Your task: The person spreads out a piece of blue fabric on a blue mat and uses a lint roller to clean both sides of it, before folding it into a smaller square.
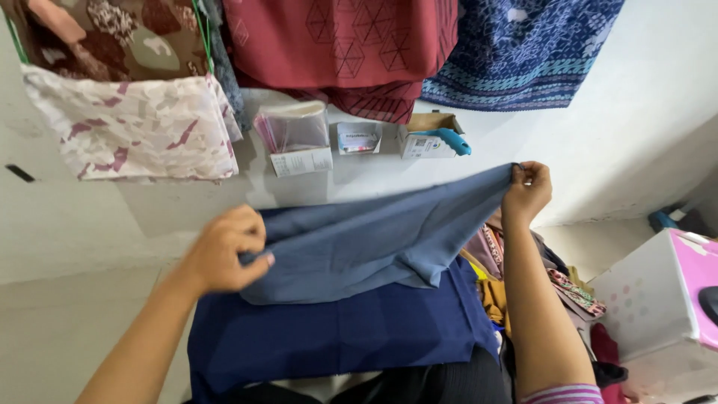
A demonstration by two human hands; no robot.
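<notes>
The left hand (224, 251) is closed on one edge of a grey-blue cloth (374, 239), the fingers curled over the bunched fabric and the thumb tucked beneath it. The right hand (527, 191) pinches the far upper corner of the same cloth between fingertips and thumb, lifting it so that the fabric stretches in a slanted line between the two hands and sags in a fold below. The one grey-blue cloth hangs just above a single darker navy cloth (336, 333), which lies flat and spread in front of the person, the lifted piece drooping down to touch it near the middle. To the right of the navy cloth, beside the right forearm, is a heap of mixed coloured fabrics (568, 288), and further right stands one white box with a pink lid (662, 299). Against the pale wall (643, 97) beyond the hands sit three small items in a row: a clear packet of pink sheets (295, 135), a small white packet (359, 138) and an open cardboard box (422, 138) with a blue handled tool (452, 141) resting on it. Above these hang four cloths: a brown patterned one (112, 37), a pale one with pink patches (134, 127), a dark red one (344, 45) and a blue patterned one (523, 52).
</notes>
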